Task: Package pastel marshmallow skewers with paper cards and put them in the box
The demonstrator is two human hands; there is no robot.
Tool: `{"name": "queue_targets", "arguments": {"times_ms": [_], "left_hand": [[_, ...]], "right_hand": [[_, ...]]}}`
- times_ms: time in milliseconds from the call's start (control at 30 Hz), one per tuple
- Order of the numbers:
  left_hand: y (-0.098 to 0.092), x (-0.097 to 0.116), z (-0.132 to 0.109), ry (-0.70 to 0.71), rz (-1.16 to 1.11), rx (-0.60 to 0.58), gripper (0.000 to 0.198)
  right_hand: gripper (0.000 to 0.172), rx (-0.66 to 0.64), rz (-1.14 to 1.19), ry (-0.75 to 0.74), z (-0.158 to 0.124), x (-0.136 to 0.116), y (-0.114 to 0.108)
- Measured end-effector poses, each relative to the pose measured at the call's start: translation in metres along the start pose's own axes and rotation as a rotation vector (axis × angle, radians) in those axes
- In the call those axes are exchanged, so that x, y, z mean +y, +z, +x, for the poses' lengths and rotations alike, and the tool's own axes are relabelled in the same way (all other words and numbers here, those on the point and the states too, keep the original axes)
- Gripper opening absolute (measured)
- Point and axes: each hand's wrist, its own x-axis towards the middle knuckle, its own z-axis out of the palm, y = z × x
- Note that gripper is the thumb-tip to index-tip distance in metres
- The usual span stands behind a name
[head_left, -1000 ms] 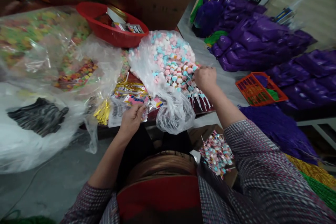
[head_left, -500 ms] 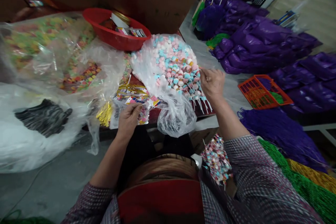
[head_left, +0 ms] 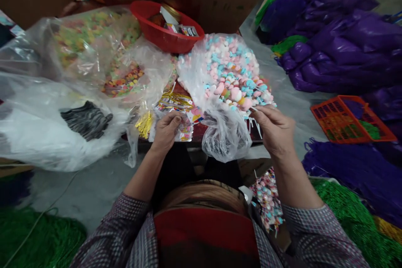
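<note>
My right hand (head_left: 278,127) pinches the white stick of a marshmallow skewer (head_left: 236,94), whose pink, green and orange pieces point up and left. Behind it lies a heap of pink, blue and white marshmallow skewers (head_left: 232,52) in a clear plastic bag (head_left: 224,136), its crumpled mouth hanging over the table edge. My left hand (head_left: 167,130) is closed on the edge of a small printed clear packet (head_left: 186,133). More printed packets lie just behind that hand, near gold twist ties (head_left: 144,124).
A red basin (head_left: 147,10) holding small items stands at the back. Large bags of gummy candy (head_left: 94,46) cover the left side. Black ties (head_left: 86,119) lie on white plastic. To the right are an orange basket (head_left: 333,123) and purple bags (head_left: 342,50). Filled packets (head_left: 266,197) sit below.
My right hand has come from the heap's right edge toward me, now with a skewer visible in it. My left hand keeps its hold on the packet. The view has shifted left.
</note>
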Motion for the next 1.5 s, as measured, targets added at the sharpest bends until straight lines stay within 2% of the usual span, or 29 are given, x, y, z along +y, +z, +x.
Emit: {"name": "queue_targets", "arguments": {"times_ms": [200, 367, 467, 567, 700, 833, 867, 1000, 1133, 1233, 1367, 1500], "left_hand": [[-0.003, 0.003, -0.005, 0.000, 0.038, -0.128, 0.044], [-0.005, 0.014, -0.008, -0.026, 0.427, -0.336, 0.025], [-0.001, 0.024, 0.000, 0.038, 0.620, -0.386, 0.035], [0.010, 0.031, 0.018, 0.135, 0.763, -0.421, 0.050], [0.038, 0.030, 0.053, 0.259, 1.011, -0.481, 0.053], [0.072, 0.024, 0.082, 0.197, 1.314, -0.498, 0.025], [0.080, 0.024, 0.088, 0.181, 1.366, -0.505, 0.024], [0.101, 0.020, 0.114, 0.209, 1.499, -0.517, 0.042], [0.108, 0.004, 0.143, 0.092, 1.678, -0.477, 0.042], [0.108, -0.010, 0.161, 0.004, 1.719, -0.445, 0.039], [0.107, -0.019, 0.173, 0.004, 1.699, -0.465, 0.038], [0.106, -0.022, 0.175, 0.034, 1.674, -0.485, 0.035]], "right_hand": [[0.012, -0.060, 0.115, 0.026, -0.015, 0.009, 0.003], [0.017, 0.026, -0.090, 0.117, -0.011, 0.009, -0.001], [0.020, 0.133, -0.153, 0.152, 0.001, 0.011, -0.006], [0.019, 0.193, -0.096, 0.155, 0.012, 0.013, -0.008], [0.021, 0.204, -0.032, 0.158, 0.014, 0.014, -0.006], [0.021, 0.232, 0.048, 0.205, 0.007, 0.016, -0.006], [0.020, 0.237, 0.065, 0.214, 0.004, 0.017, -0.007], [0.021, 0.234, 0.098, 0.232, -0.004, 0.026, -0.011], [0.026, 0.204, 0.052, 0.213, -0.008, 0.033, -0.013], [0.026, 0.185, 0.060, 0.222, -0.009, 0.036, -0.011], [0.026, 0.165, 0.082, 0.234, -0.011, 0.041, -0.008], [0.027, 0.140, 0.096, 0.264, -0.014, 0.045, -0.003]]}}
